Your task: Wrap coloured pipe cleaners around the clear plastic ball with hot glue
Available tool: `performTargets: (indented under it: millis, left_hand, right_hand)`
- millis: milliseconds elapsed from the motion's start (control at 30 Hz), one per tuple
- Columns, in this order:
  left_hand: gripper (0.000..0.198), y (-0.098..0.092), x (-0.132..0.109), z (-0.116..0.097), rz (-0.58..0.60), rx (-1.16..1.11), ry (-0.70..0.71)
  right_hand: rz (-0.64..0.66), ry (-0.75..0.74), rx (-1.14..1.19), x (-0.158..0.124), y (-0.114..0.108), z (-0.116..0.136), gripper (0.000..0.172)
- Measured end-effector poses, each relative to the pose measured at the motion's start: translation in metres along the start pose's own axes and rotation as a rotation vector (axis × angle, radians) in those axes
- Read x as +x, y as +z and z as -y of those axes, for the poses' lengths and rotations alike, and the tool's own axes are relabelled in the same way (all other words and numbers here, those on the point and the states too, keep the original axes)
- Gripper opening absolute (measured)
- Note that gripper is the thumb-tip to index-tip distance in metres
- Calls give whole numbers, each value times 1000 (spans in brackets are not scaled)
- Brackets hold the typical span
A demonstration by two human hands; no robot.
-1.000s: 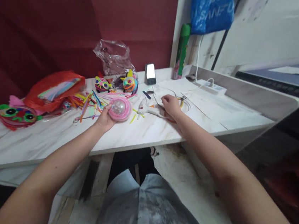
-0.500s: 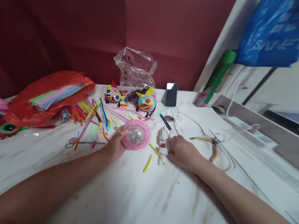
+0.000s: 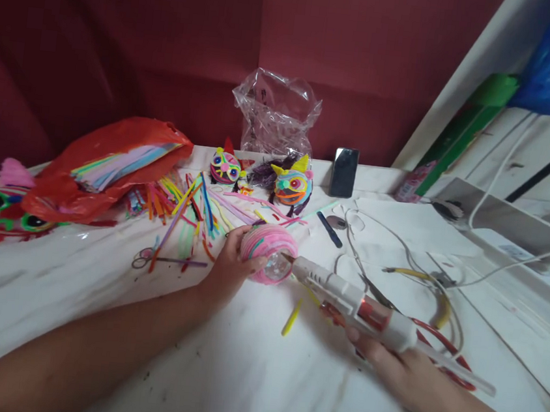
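Observation:
My left hand point(image 3: 229, 268) grips a pink round craft piece point(image 3: 266, 251) with a clear plastic dome, tilted on its side just above the white table point(image 3: 73, 296). My right hand point(image 3: 405, 370) holds a white hot glue gun point(image 3: 358, 303) with a clear glue stick sticking out its back. The gun's nozzle touches the edge of the pink piece. A short yellow stick point(image 3: 291, 316) lies on the table below the gun.
Several coloured pipe cleaners point(image 3: 181, 206), scissors point(image 3: 151, 260), a red bag of paper point(image 3: 102, 165), finished masks point(image 3: 293, 185), a clear bag point(image 3: 278, 111), a phone point(image 3: 344, 172), yellow-handled pliers point(image 3: 425, 277) and white cables point(image 3: 509, 263) lie around. A red wall rises behind.
My right hand has picked the glue gun up off the table and brought its nozzle to the pink piece. My left hand has tipped the piece onto its side. The view moved closer.

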State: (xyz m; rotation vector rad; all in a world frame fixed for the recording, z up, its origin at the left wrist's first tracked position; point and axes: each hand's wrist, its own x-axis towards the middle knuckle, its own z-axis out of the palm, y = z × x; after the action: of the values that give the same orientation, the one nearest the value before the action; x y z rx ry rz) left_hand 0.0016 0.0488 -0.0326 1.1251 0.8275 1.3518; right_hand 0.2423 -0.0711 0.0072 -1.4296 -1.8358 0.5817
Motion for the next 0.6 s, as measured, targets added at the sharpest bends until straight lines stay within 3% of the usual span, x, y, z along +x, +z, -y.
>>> performTargets:
  millis: [267, 600]
  left_hand:
    - [76, -1, -3, -3, 78, 23, 24]
    - [74, 1, -3, -6, 65, 102, 61]
  right_hand:
    - [-5, 22, 49, 3, 0, 4, 20]
    - [3, 7, 84, 4, 1, 11, 14]
